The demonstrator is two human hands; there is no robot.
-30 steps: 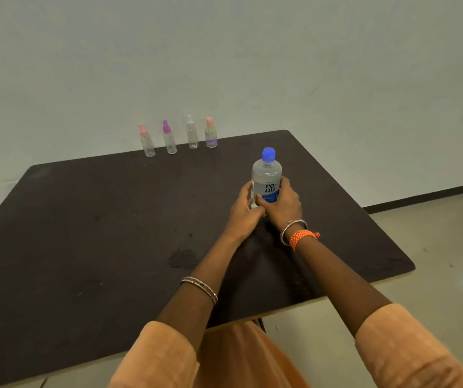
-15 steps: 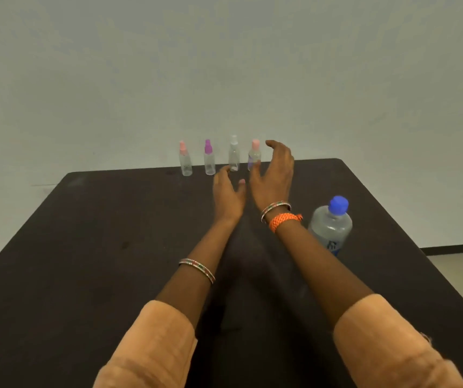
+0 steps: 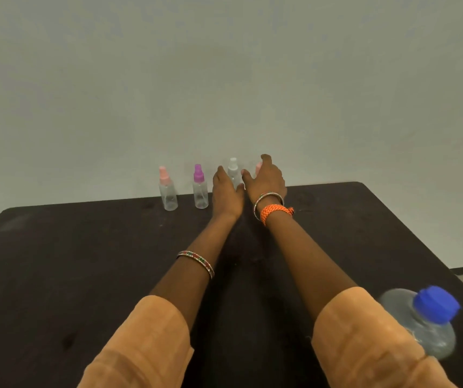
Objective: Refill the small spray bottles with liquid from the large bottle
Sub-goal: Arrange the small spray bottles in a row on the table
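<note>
While both hands reach, left hand (image 3: pixel 226 191) and right hand (image 3: pixel 266 179) fingers spread, empty, beside the clear white-capped spray bottle (image 3: pixel 233 172).

Bare table (image 3: pixel 84 275) left of the arms; spray bottles (image 3: pixel 167 191) along its far edge.

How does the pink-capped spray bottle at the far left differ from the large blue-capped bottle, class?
The pink-capped spray bottle is small and slim; the large blue-capped bottle is far bigger and wider. The spray bottle stands at the table's far edge by the wall; the large bottle stands near, beside the right sleeve. Neither is being held. Both are clear plastic, upright and capped.
</note>
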